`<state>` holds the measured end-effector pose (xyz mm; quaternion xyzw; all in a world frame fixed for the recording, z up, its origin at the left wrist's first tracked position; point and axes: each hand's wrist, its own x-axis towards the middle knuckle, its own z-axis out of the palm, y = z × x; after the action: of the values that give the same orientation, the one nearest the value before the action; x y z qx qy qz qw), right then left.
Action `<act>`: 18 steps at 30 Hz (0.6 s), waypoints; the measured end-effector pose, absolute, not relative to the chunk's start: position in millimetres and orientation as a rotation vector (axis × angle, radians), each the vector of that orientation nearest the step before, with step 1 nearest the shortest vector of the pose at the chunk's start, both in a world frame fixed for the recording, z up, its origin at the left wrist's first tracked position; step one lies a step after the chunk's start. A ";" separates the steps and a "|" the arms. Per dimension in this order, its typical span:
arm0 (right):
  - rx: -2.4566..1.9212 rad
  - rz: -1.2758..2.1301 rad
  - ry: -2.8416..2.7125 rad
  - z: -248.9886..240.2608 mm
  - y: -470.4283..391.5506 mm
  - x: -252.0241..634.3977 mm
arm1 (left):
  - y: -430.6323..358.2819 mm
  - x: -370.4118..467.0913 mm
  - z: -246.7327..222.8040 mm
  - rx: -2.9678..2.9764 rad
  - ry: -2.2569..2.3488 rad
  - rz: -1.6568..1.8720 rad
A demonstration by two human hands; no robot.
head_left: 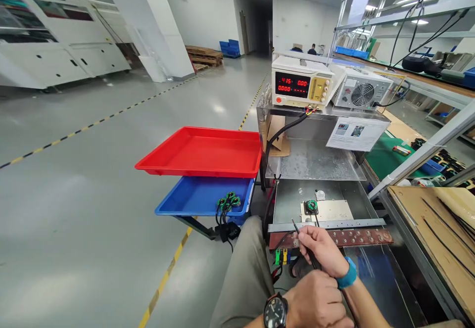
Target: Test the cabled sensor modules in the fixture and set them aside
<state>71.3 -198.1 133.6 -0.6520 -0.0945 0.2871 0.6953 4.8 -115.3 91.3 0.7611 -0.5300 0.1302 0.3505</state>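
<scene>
My right hand [322, 252], with a blue band at the wrist, grips a thin black probe [301, 237] whose tip points up and left over a perforated metal strip [345, 224]. Just beyond the tip, a small green wound coil [310, 206] with black leads sits on a beige plate [332, 211] inside a metal-lined bay. My left hand [313, 301], with a black watch at the wrist, is a closed fist just below the right wrist; nothing shows in it. Several more green coils [229, 201] lie in a blue tray [193, 197] to the left.
A red tray [204, 152] is stacked above the blue one. A power supply [300, 85] with red digits and a fan-fronted unit [362, 93] stand on the shelf behind. Black cables hang down. A workbench [426, 209] runs along the right. My leg [245, 273] is below.
</scene>
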 end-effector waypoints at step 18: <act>-1.998 0.215 -0.231 98.1 -199.6 2.9 | -36.2 21.3 91.2 1.359 0.277 -0.175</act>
<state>2.9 -199.6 98.1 -0.8372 -0.0969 0.0901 0.5306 21.3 -36.2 91.2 0.6256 0.1275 -0.0805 0.7654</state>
